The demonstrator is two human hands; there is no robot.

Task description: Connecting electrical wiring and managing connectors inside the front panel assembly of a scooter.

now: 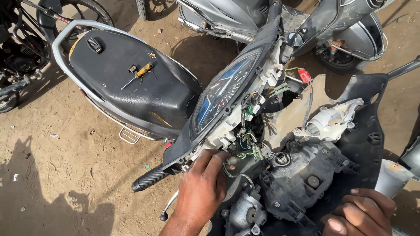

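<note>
- Black plastic dominates the view: the scooter's front cover panel (367,131) hangs detached at the right, its inner ribbed side turned up.
- My left hand (202,189) reaches up from the bottom edge; its fingers (214,159) are loosely bent and press into the green and white wiring (247,148) under the instrument cluster, closed on nothing that I can make out.
- My right hand (361,215) sits at the lower right with its fingers curled over the lower edge of the cover panel, gripping it.
- Both hands are well apart, with the grey headlamp housing (291,179) between them.
- Instrument cluster (225,89): blue-faced, tilted, set in the stripped handlebar head, directly above my left hand.
- Left handlebar grip (151,178): black, ribbed, jutting out just left of my left hand; a brake lever (168,207) curves below it.
- Red connector (305,76) with trailing wires hangs free above the white headlamp bracket (332,120).
- Scooter seat (131,83): black, at upper left, carrying a yellow-handled screwdriver (139,74) and small loose parts beside it.
- Sandy ground (65,166) surrounds the scooter; other parked two-wheelers stand along the top edge.
</note>
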